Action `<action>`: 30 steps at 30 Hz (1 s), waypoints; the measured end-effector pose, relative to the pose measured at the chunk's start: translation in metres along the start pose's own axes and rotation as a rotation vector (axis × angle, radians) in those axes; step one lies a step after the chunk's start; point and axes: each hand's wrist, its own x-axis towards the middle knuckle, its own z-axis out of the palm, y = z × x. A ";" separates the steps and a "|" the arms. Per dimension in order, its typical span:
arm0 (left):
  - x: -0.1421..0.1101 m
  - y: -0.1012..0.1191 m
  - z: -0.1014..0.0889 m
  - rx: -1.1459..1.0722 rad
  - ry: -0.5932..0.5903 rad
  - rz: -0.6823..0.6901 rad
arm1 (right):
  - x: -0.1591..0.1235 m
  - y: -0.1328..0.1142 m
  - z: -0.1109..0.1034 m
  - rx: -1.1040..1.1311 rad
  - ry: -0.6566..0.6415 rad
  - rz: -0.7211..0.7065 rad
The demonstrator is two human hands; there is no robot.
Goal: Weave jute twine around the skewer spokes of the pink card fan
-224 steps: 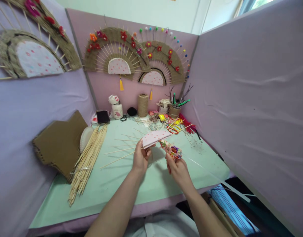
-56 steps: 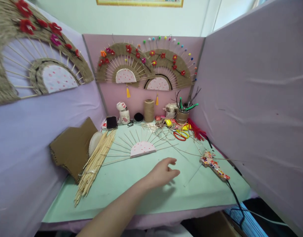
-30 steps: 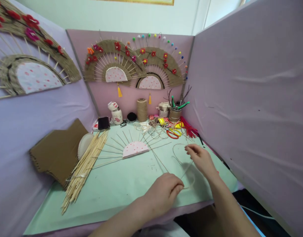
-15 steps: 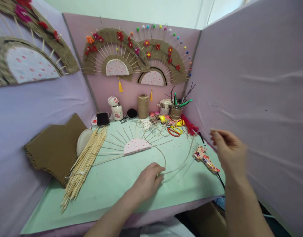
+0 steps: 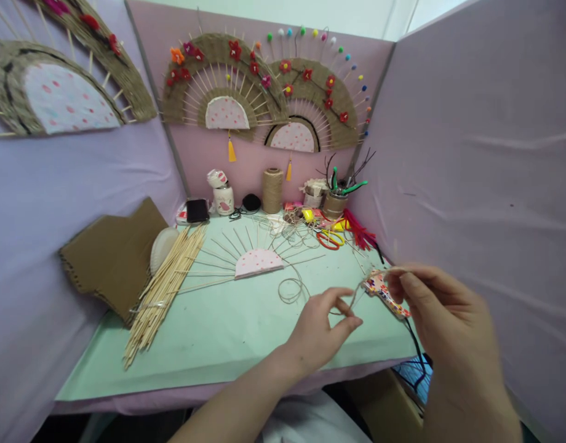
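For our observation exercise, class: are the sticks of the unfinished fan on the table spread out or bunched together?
Spread out: the sticks point outward around the dotted half circle, with gaps between them.

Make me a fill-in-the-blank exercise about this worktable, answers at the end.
The right hand pinches twine between its fingers and ____.
The glue gun lies to the ____ of the left hand.
The scissors have one red and one ____ handle.
The tool standing in the can has ____ handles.

Missing words: thumb; right; yellow; green.
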 end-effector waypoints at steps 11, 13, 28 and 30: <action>-0.038 -0.007 -0.067 -0.493 0.464 0.099 | -0.028 0.049 0.098 -0.005 -0.577 0.147; -0.032 -0.010 -0.078 -0.690 0.477 0.047 | -0.042 0.050 0.119 0.133 -0.684 0.292; -0.005 -0.031 -0.114 -0.432 0.012 -0.293 | 0.013 0.028 0.143 -0.142 -0.718 -0.033; -0.007 -0.031 -0.115 -0.427 -0.004 -0.315 | 0.012 0.029 0.144 -0.196 -0.671 -0.095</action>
